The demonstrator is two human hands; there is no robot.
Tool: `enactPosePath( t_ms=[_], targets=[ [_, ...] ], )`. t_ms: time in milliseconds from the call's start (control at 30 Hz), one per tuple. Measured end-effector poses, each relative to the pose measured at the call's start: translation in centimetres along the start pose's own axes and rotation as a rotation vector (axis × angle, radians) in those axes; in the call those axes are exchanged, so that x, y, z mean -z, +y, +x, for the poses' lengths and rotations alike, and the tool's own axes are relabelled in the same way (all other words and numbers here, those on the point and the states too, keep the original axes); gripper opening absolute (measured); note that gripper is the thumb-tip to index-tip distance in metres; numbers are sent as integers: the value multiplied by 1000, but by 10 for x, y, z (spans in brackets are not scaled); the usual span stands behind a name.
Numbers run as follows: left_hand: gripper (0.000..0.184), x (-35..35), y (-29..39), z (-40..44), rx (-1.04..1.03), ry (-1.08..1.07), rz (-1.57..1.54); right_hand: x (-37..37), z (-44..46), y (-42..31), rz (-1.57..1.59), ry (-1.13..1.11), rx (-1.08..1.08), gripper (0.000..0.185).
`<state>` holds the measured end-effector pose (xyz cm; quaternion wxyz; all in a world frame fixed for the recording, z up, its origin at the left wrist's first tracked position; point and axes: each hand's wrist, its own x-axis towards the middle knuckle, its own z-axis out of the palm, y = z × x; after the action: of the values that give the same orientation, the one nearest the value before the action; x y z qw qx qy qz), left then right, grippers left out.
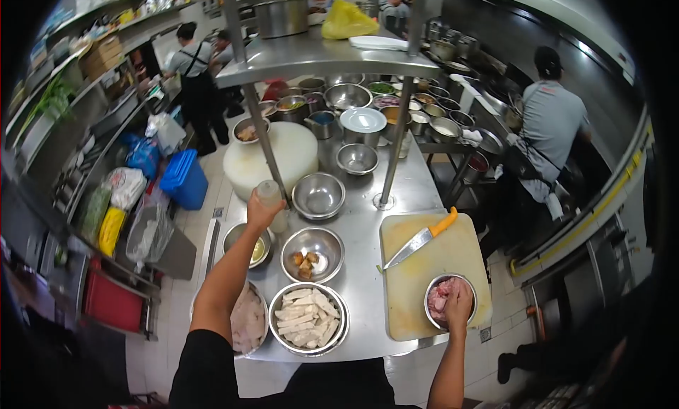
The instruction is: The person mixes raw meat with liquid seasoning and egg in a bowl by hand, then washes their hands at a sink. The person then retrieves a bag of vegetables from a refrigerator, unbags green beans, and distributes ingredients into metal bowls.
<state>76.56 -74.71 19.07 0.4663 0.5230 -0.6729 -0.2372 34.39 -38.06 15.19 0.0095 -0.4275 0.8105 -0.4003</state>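
Note:
My left hand (263,212) is wrapped around a translucent plastic bottle (268,191), held upright beside a steel shelf post. Over at the right, my right hand (461,304) reaches into a small steel bowl (429,315) of raw meat (443,293), its fingers curled on the pieces. That bowl sits on a yellowed cutting board (410,306), where an orange-handled knife (417,243) lies above it. Between my arms stand a bowl of pale cut strips (306,318) and a steel bowl with browned chunks (305,265). Pale raw fillets (247,320) fill a container under my left forearm.
A steel shelf (318,59) on posts rises over the counter (364,285). Empty bowls (319,196), a thick round chopping block (297,147) and several ingredient pots stand farther back. One co-worker (555,122) is at the right, another (194,76) at the back left.

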Motion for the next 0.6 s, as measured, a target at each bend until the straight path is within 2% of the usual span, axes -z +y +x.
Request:
enactPosePath(
  t_ms=[67, 100, 133, 267, 333, 367, 400, 433, 467, 533, 567, 600],
  targets=[
    [62, -2, 7, 3, -90, 14, -2, -1, 4, 7, 53, -21, -15, 43],
    [57, -5, 10, 3, -157, 43, -3, 0, 6, 12, 80, -83, -105, 50],
    [57, -5, 21, 4, -164, 25, -7, 2, 8, 14, 77, -73, -122, 50],
    [59, 14, 98, 8, -337, -38, 6, -5, 12, 24, 507, -91, -411, 48],
    [64, 14, 143, 8, -473, -162, -21, 2, 15, -9, 620, -28, -313, 45],
    [63, 11, 168, 5, -643, -198, 83, -9, 19, 25, 590, -102, -385, 44],
    [63, 3, 187, 3, -787, -255, 185, -6, 20, 21, 702, -108, -511, 51],
    [61, -6, 212, -6, -691, -479, 40, -3, 22, 30, 553, -175, -451, 61],
    [60, -16, 243, -27, -619, -556, -1, 0, 26, 32, 642, -232, -488, 71],
    [58, -42, 278, -49, -683, -732, 34, -7, 35, 43, 768, -209, -485, 75],
    [58, -58, 286, -61, -680, -744, 35, -3, 34, 40, 768, -207, -497, 75],
    [61, -75, 289, -72, -676, -865, -7, 6, 34, 33, 825, -235, -514, 76]
  ],
)
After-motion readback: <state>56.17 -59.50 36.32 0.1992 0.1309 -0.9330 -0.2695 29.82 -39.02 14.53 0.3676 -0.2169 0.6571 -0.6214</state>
